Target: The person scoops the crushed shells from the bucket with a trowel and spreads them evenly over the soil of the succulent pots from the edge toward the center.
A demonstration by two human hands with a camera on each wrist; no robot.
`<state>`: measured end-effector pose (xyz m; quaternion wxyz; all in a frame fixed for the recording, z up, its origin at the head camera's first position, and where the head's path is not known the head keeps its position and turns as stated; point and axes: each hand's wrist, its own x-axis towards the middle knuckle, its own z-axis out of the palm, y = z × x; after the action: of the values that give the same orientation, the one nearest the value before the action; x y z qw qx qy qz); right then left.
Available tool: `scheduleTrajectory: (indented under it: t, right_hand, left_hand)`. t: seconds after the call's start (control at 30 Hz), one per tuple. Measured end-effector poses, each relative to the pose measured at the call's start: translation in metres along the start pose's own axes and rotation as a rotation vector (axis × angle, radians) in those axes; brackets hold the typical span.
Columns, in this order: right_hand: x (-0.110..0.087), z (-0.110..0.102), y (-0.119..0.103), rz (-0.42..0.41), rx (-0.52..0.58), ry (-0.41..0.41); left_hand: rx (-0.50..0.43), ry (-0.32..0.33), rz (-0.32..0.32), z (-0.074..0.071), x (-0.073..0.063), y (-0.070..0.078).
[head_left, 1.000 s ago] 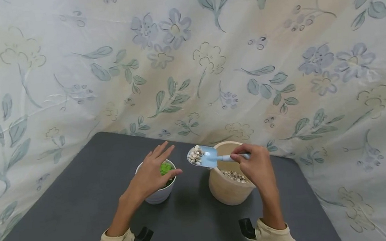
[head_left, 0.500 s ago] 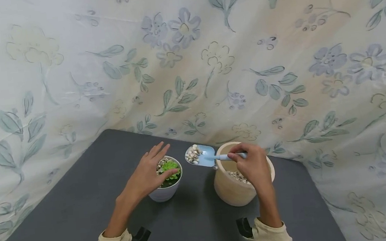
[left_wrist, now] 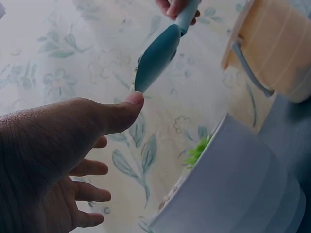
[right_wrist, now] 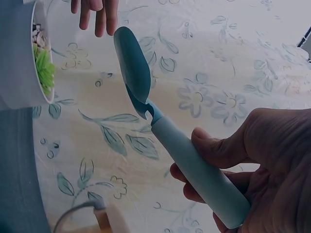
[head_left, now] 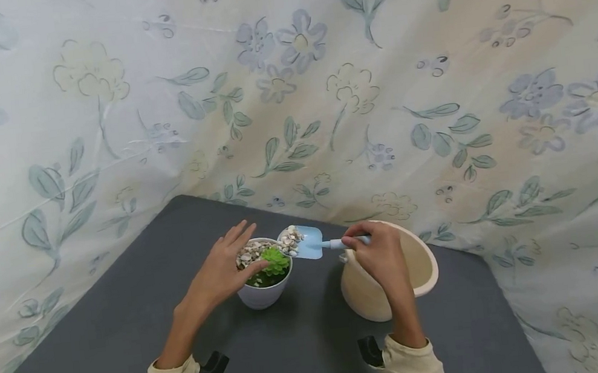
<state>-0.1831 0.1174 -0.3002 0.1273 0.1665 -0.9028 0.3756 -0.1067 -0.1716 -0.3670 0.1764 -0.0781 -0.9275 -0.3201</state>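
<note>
My right hand (head_left: 382, 257) grips the handle of a light blue hand trowel (head_left: 312, 243), thumb and fingers round it. White and grey pebbles (head_left: 290, 240) lie heaped at the front of its blade. The trowel's tip overlaps the right rim of a white pot (head_left: 262, 296) in the head view. A bright green succulent (head_left: 274, 262) stands in that pot, with pebbles (head_left: 251, 251) behind it and dark green matter in front. My left hand (head_left: 217, 274) is held open at the pot's left, fingers spread, holding nothing. In the left wrist view its thumb overlaps the trowel's tip.
A beige bucket (head_left: 362, 298) stands right of the pot, partly behind my right hand; its thin grey handle (left_wrist: 250, 73) hangs at the side in the left wrist view. Both containers are on a dark grey table (head_left: 289, 357). Floral cloth (head_left: 324, 117) hangs behind.
The trowel with its pebbles has moved left, from beside the bucket's rim to the pot's rim. The left hand has shifted slightly left of the pot, uncovering more of the succulent and pebbles.
</note>
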Motion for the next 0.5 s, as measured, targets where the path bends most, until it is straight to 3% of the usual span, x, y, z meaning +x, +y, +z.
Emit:
scheduleTrajectory:
  t: [0.5]
  right_hand:
    - [0.003, 0.029, -0.009, -0.071, 0.011, -0.046]
  left_hand:
    - [0.013, -0.033, -0.036, -0.003, -0.015, -0.019]
